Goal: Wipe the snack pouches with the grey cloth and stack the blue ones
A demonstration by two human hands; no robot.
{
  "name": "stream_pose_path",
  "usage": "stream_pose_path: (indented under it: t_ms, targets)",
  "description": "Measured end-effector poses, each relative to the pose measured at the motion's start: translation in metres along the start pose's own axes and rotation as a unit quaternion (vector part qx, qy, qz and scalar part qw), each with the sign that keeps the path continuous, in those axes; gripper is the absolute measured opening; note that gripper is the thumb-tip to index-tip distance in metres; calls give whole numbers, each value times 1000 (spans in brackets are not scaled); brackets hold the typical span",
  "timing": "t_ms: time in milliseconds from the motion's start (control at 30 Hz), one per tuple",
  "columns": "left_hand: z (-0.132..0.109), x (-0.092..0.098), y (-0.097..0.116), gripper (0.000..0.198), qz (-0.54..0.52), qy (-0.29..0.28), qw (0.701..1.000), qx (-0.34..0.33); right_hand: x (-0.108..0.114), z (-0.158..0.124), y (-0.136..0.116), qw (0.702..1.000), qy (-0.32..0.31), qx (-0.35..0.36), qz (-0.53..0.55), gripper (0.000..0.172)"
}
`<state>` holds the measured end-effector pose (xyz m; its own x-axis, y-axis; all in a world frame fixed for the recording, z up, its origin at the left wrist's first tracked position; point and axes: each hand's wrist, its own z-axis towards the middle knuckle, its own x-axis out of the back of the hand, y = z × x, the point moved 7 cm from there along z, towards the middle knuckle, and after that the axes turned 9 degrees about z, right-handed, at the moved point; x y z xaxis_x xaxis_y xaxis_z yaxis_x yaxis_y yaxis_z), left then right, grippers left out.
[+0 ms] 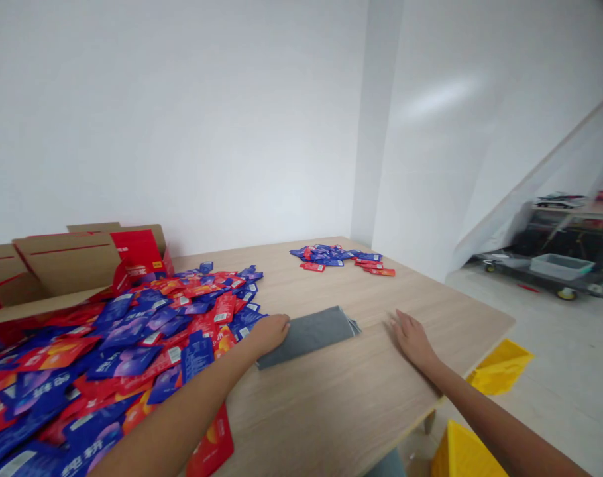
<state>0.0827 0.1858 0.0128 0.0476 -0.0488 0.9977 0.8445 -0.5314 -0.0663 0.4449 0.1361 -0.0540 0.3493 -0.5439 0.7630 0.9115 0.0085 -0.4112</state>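
A folded grey bundle (311,334) lies flat on the wooden table, its layered edge showing at the right end. Whether it is cloth or plastic bags I cannot tell. My left hand (272,334) grips the bundle's left end, fingers closed over it. To the right of the bundle, apart from it, my right hand (411,339) rests low over the tabletop with its fingers spread and nothing in them. Beside my left arm spreads a big heap of red and blue printed sachets (152,338).
Open red cardboard boxes (65,265) stand at the left behind the heap. A smaller sachet pile (326,254) lies on the table's (301,411) far side. Yellow crates (500,366) sit on the floor beyond the right edge. A trolley (545,281) carries a clear bin.
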Motion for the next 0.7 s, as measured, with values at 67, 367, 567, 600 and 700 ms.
stream_pose_path:
  t_ms: [67,367,567,600,700]
  targets:
    - [16,2,-4,31,3,8,1000,4,-2,22,27,999,14,-29,-37,47]
    - [159,36,-124,31,33,24,998,55,-22,142,122,974,11,-151,-171,56]
    - [269,39,-191,41,15,39,993,106,-30,147,156,966,-21,-189,-173,58]
    - [280,31,-193,41,6,34,994,105,-30,145,157,967,-25,-187,-173,59]
    - [302,3,-189,40,-19,11,996,90,-30,139,155,965,-25,-188,-181,62]
